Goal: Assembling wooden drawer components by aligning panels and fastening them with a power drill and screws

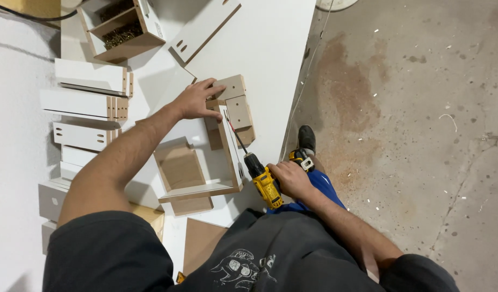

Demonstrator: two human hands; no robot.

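From up here I see my left hand [197,101] laid flat, fingers spread, on the far end of a small open box [216,157] of white boards with raw brown edges; it presses down rather than grips, the fingertips reaching onto a tan block [231,86] just beyond the box's corner; a second tan block [239,112] with small holes sits right beside the hand, against the box's upright side; my right hand [290,178] is clenched around the handle of a yellow and black drill [264,181], whose long thin bit [236,135] runs up along the outer face of the box's right wall, its tip near the top corner, close to my left hand; whether the tip touches the board I cannot tell; the box itself stands on a white bench [270,48], near its right edge and just in front of my body; to the left lie several white panels [89,103] stacked side by side, some with slotted holes, well apart from the box; at the far left corner is an open tray [122,27] holding brass screws; another long white board [206,27] with holes lies beside it; beyond the bench edge is a stained concrete floor [411,135] littered with chips, with my black shoe [307,138] on it.
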